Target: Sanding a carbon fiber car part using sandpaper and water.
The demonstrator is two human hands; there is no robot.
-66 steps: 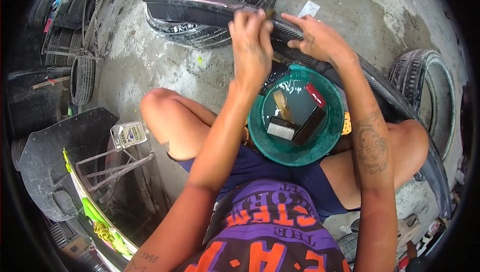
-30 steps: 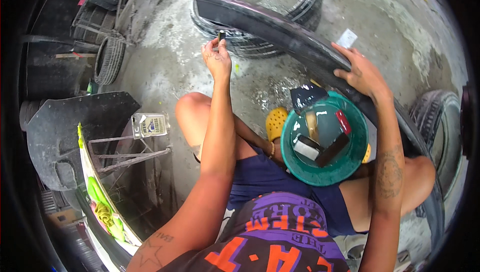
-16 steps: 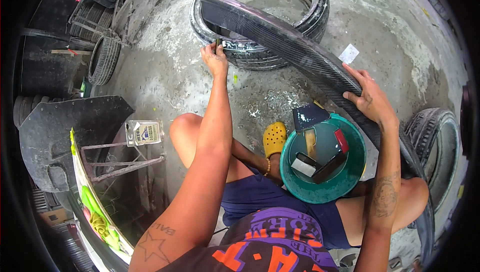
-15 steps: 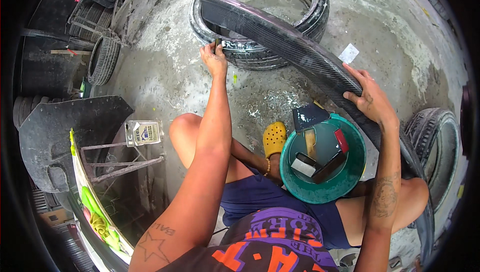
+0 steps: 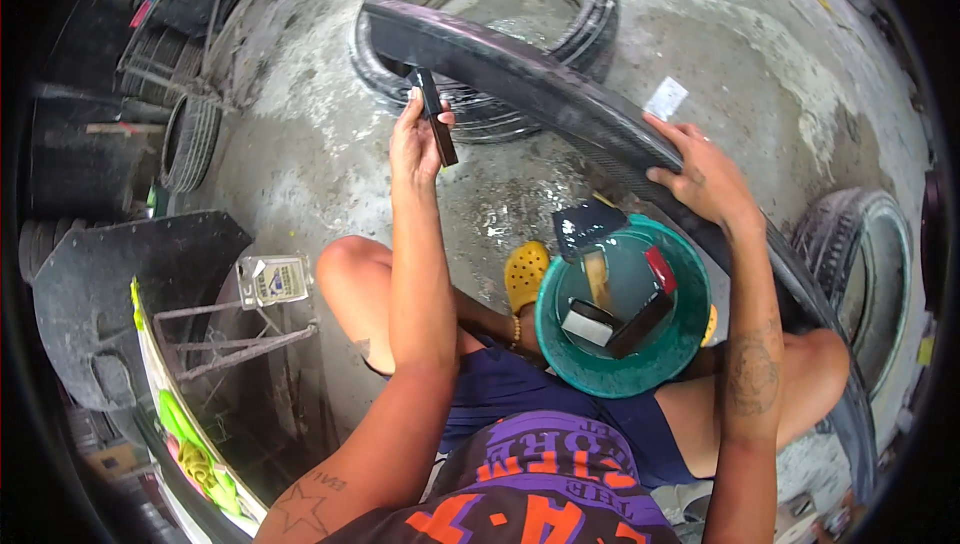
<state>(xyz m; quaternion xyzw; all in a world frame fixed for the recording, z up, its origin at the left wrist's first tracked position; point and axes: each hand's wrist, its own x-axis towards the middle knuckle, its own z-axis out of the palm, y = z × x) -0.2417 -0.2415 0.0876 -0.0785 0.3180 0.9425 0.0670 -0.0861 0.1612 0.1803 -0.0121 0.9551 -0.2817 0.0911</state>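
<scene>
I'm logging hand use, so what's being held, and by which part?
The left hand holds a narrow, black-and-brown rectangular block around its middle; the right hand rests on a long, curved, black strip partway along.

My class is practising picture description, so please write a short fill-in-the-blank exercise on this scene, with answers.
1. The dark block is held in the person's ____ hand.
2. The right hand touches a long dark strip, whose upper end overlaps a ____ in this view.
3. The perforated clog to the left of the green bucket is coloured ____.

Missing words: left; tire; yellow.
</scene>
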